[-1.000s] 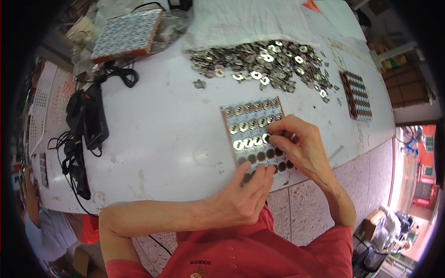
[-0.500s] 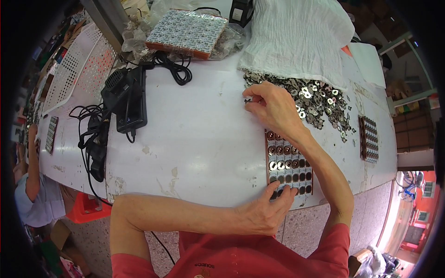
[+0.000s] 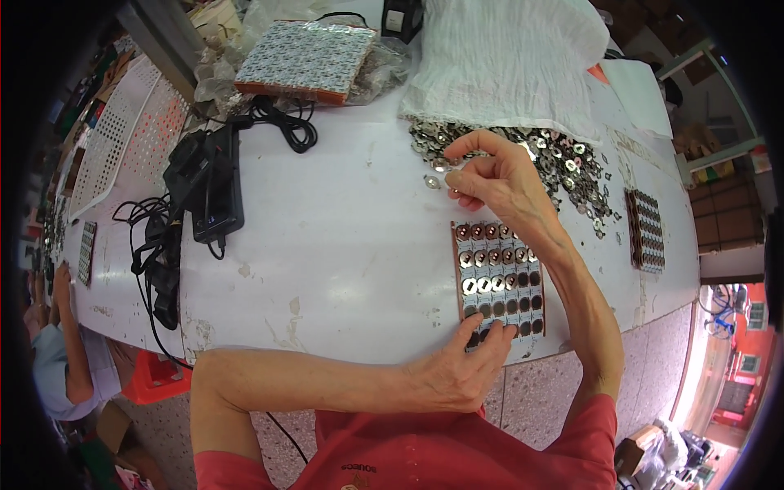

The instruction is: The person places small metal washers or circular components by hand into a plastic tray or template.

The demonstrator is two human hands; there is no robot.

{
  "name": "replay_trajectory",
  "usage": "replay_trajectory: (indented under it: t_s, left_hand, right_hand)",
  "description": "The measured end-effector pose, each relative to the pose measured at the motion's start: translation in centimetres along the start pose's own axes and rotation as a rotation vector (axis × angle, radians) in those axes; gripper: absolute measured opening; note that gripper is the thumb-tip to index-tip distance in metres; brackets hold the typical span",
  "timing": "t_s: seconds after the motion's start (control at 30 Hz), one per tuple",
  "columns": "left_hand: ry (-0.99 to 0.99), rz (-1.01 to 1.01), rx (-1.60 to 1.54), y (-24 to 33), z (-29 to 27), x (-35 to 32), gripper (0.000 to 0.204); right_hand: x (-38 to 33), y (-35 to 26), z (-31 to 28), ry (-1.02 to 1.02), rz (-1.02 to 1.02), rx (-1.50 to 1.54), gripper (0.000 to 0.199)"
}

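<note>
Under my left hand is the near end of a flat panel with rows of round positions; the fingertips rest apart on it. Shiny metal discs with cut-out centres fill its far rows, while the near rows show dark circles. My right hand hovers beyond the panel, thumb and index finger apart. Just left of the thumb, a small metal piece lies on the table. The curled lower fingers partly hide what is under them. Behind this hand spreads a heap of small metal pieces.
White cloth covers the heap's far side. Another stacked panel stands at right. A black power adapter with cables lies left, near a white perforated basket. A wrapped panel stack sits far back. A co-worker's arm shows far left.
My right thumb and index finger have parted from a pinch on a small dark piece. A metal piece now shows on the table beside them. My left hand stays on the panel.
</note>
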State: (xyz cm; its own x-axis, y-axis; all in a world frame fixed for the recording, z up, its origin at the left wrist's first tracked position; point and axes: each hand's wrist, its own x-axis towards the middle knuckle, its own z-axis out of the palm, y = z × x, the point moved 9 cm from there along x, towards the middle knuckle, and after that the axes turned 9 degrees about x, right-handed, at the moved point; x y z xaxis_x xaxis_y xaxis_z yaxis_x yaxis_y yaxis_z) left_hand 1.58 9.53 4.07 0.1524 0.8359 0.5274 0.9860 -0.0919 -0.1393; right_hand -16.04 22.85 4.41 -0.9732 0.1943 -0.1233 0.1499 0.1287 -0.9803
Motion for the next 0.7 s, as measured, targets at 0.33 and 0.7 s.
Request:
replay_trajectory:
  t_s: [0.33,0.7]
  left_hand:
    - [-0.035,0.039,0.016,-0.1,-0.1,0.3,0.036]
    - [-0.111,0.071,-0.011,0.0,0.3,0.4,0.038]
  right_hand:
    - [-7.1,2.9,-3.5,0.029,0.205,0.268,0.014]
    - [-12.1,5.2,-6.7,0.1,0.215,0.302,0.021]
